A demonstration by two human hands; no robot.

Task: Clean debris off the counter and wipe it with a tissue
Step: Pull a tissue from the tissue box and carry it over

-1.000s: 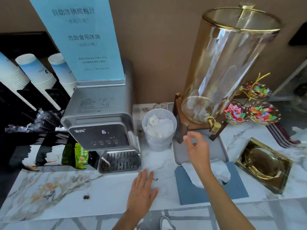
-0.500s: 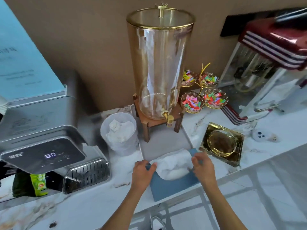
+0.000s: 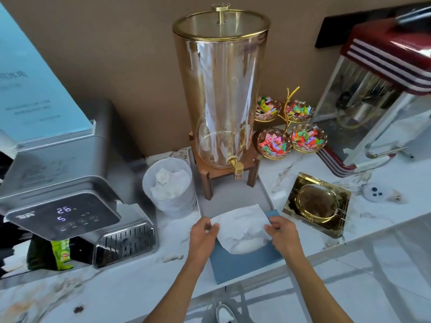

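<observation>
A white tissue (image 3: 242, 226) rises out of a flat blue tissue box (image 3: 242, 264) at the front of the marble counter (image 3: 130, 287). My left hand (image 3: 203, 236) pinches the tissue's left edge and my right hand (image 3: 283, 234) pinches its right edge, stretching the sheet between them. A small dark speck of debris (image 3: 78, 309) lies on the counter at the front left, well away from both hands.
A grey tray (image 3: 263, 194) behind the box carries a tall glass drink dispenser (image 3: 221, 96) on a wooden stand. A white bin with crumpled tissues (image 3: 169, 185), a silver water machine (image 3: 63, 190), a gold ashtray (image 3: 317, 203), candy dishes (image 3: 275, 142) and a popcorn machine (image 3: 377, 94) crowd the counter.
My left hand left the countertop and came to the tissue box. My right hand dropped from the dispenser tap. Both now hold the tissue, lifted higher out of the box. The view swung right.
</observation>
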